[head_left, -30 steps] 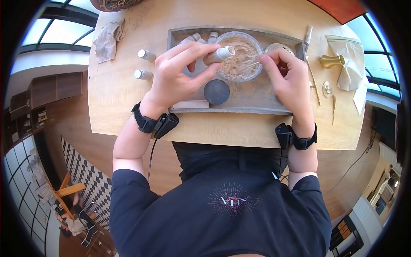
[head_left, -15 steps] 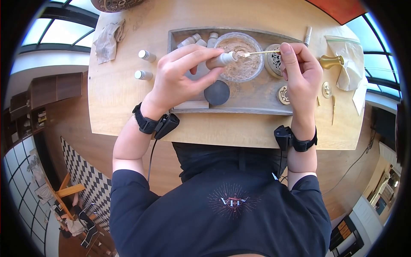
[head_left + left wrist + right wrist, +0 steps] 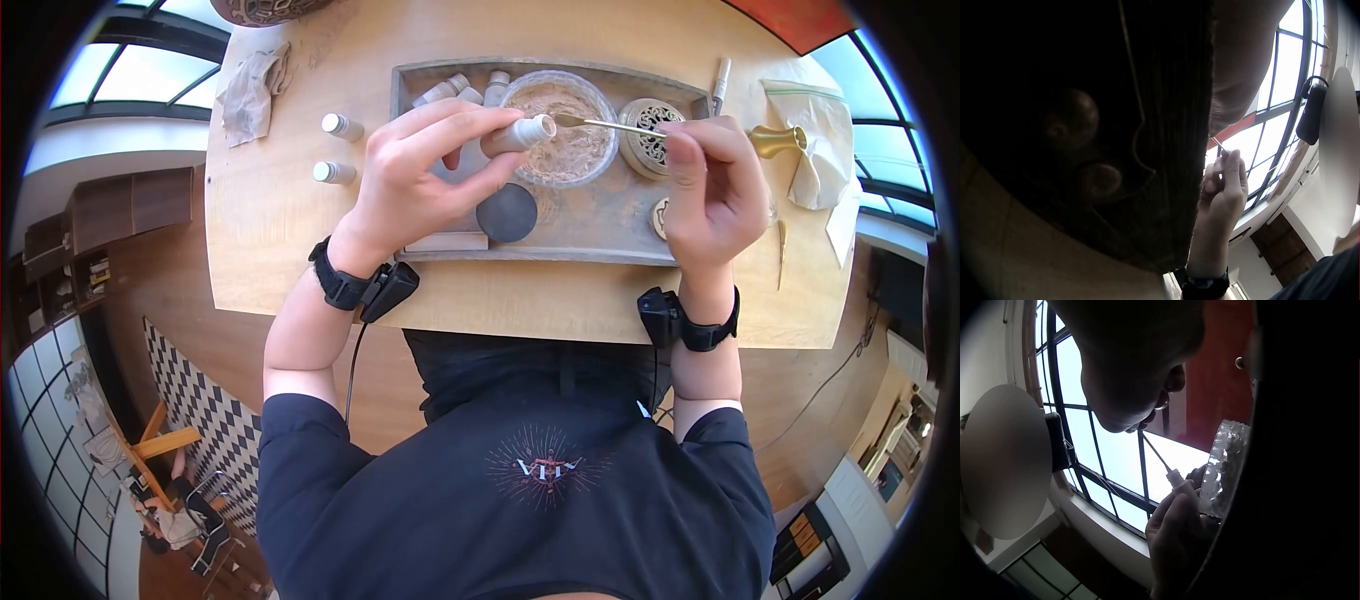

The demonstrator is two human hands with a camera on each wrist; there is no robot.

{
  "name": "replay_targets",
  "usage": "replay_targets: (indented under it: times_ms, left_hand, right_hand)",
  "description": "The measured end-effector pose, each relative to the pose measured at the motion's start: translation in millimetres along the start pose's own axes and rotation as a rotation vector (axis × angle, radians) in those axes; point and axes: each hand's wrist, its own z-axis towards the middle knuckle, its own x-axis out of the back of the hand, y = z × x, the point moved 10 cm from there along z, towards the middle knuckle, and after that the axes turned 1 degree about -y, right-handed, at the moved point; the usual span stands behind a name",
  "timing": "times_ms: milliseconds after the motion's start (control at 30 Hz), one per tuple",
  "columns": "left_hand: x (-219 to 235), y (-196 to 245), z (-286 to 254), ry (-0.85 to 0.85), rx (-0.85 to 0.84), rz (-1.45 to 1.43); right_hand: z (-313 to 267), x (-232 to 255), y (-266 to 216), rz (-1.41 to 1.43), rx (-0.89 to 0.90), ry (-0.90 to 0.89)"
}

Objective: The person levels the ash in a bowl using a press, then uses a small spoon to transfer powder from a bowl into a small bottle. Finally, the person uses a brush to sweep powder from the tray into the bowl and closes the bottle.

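Observation:
My left hand (image 3: 415, 170) grips a small whitish bottle (image 3: 516, 136), uncapped and tilted with its mouth facing right, between thumb and fingers. In my right hand (image 3: 715, 185) a slim brass spoon (image 3: 628, 127) is pinched near its far end. The spoon's flat tip lies right at the bottle's mouth. Beneath both, a clear plastic tub (image 3: 612, 98) holds pinkish-beige powder. From the right wrist view, the spoon (image 3: 1159, 453) runs down to the neck of the bottle (image 3: 1176, 477), and the tub (image 3: 1215, 472) shows its ridged wall close by.
A grey wooden tray (image 3: 590, 250) carries the tub, several white bottles (image 3: 442, 90), a dark round disc (image 3: 506, 213) and a container with an openwork lid (image 3: 650, 138). Two capped bottles (image 3: 338, 127) stand left on the table. Rightward lie a brass cup (image 3: 775, 141) and a plastic bag (image 3: 815, 110).
My right hand has moved right, bringing the spoon from over the tub to the bottle's mouth. Pale powder showed on its tip half a second ago. The left hand has barely moved.

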Motion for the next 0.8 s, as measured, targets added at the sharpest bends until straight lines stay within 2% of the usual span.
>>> replay_targets:
  times_ms: [33,267,467,567,667,800]
  left_hand:
    - [0.2,0.0,0.0,0.001,0.003,0.000]
    - [0.9,-3.1,0.7,0.016,0.021,0.005]
    - [0.4,-2.6,-0.2,0.005,0.022,0.002]
    - [0.7,-2.4,-0.2,0.002,0.025,0.005]
    - [0.7,-2.5,0.2,0.005,0.024,0.003]
    - [1.1,-4.2,-0.3,0.010,0.027,0.015]
  right_hand:
    - [-1.6,4.9,5.9,0.018,-0.041,0.025]
    - [-0.7,-24.3,16.8,-0.196,-0.167,-0.315]
    - [-5.1,-35.0,21.5,-0.189,-0.191,-0.418]
    - [-6.7,-35.2,25.2,-0.181,-0.244,-0.432]
    - [-13.6,-33.4,41.2,-0.113,-0.395,-0.410]
    - [-21.6,-23.9,63.9,0.037,-0.603,-0.286]
